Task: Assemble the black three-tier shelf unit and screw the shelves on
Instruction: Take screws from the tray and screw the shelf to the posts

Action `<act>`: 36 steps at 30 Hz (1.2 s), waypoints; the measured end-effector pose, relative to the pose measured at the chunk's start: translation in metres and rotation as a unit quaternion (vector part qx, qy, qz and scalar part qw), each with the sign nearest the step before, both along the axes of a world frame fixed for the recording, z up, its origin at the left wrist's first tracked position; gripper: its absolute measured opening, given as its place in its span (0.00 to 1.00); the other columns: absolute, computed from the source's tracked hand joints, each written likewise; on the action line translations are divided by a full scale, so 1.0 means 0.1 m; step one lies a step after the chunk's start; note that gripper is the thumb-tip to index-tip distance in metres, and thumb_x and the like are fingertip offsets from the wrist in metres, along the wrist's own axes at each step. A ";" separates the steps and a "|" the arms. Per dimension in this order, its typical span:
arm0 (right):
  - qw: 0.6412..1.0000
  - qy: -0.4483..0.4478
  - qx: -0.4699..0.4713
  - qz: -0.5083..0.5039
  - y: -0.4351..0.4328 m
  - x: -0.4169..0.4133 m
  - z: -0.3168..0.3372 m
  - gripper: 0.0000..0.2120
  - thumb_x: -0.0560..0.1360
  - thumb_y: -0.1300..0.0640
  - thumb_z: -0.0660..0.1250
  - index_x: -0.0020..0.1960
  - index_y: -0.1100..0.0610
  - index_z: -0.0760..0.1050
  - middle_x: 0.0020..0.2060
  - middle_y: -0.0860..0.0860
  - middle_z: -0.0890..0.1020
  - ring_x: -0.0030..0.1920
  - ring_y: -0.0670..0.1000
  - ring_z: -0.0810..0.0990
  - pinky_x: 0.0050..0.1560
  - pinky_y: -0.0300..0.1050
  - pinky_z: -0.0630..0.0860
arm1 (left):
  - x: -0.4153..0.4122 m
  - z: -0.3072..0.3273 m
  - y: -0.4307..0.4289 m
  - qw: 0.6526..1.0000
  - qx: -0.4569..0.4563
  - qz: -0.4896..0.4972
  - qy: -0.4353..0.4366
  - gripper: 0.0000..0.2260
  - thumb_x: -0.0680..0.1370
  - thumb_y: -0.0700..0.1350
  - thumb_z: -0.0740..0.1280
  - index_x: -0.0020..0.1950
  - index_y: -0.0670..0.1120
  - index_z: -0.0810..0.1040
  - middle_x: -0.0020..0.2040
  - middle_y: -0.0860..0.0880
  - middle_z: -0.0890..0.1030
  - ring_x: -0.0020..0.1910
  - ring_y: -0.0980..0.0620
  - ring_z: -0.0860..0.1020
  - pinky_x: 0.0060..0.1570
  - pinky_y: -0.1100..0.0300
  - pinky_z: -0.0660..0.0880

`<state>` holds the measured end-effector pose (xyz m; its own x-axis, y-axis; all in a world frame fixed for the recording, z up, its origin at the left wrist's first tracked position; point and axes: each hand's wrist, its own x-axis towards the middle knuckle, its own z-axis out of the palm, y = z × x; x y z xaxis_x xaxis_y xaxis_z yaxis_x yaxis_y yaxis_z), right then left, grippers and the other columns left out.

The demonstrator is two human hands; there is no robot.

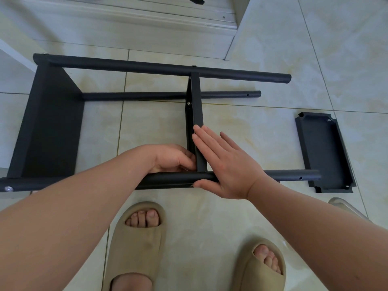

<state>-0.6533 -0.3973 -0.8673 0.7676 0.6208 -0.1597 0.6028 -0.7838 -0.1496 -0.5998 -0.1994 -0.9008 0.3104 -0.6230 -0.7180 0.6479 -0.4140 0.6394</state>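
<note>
Beige slippers [136, 238] are closest, planted on the tiled floor [273, 59] just in front of the shelf unit [147, 66], which lies on its side across my view. One end shelf [48, 127] already sits fixed between the poles at the left, with a screw head [8, 188] showing at its near corner. I am at the middle shelf [196, 106] now. My right hand [222, 162] is spread flat, fingers straight against the shelf's side and thumb tucked under the near pole [289, 175], beside a small screw there. My left hand [174, 158] is curled into the corner where shelf meets pole (whether it pinches a nut or only steadies the joint, I cannot tell). By my reckoning I am roughly halfway: the third shelf [324, 152] lies loose on the floor, close by the poles' right ends, and the holes near those ends are empty.
</note>
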 end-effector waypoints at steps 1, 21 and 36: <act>1.000 0.000 0.000 0.000 0.00 0.00 0.00 0.46 0.78 0.28 0.50 0.82 0.61 0.48 0.82 0.55 0.46 0.82 0.54 0.44 0.79 0.61 0.55 | 0.00 0.00 0.00 1.000 -0.006 0.004 0.005 0.09 0.78 0.32 0.62 0.51 0.39 0.81 0.45 0.39 0.83 0.42 0.45 0.82 0.45 0.56 0.80; 1.000 0.004 -0.005 0.000 0.00 0.00 0.01 0.46 0.78 0.29 0.50 0.82 0.61 0.48 0.82 0.54 0.46 0.82 0.54 0.43 0.79 0.60 0.54 | -0.01 0.00 0.01 0.999 -0.026 0.017 0.016 0.10 0.77 0.29 0.61 0.49 0.39 0.80 0.41 0.41 0.83 0.38 0.47 0.83 0.39 0.58 0.79; 1.000 0.003 -0.005 -0.002 0.00 0.00 0.01 0.46 0.78 0.29 0.51 0.82 0.61 0.48 0.82 0.55 0.46 0.82 0.54 0.43 0.79 0.61 0.54 | 0.01 -0.01 0.01 1.000 0.003 0.004 0.006 0.09 0.78 0.32 0.63 0.55 0.35 0.80 0.44 0.38 0.82 0.39 0.46 0.83 0.41 0.57 0.81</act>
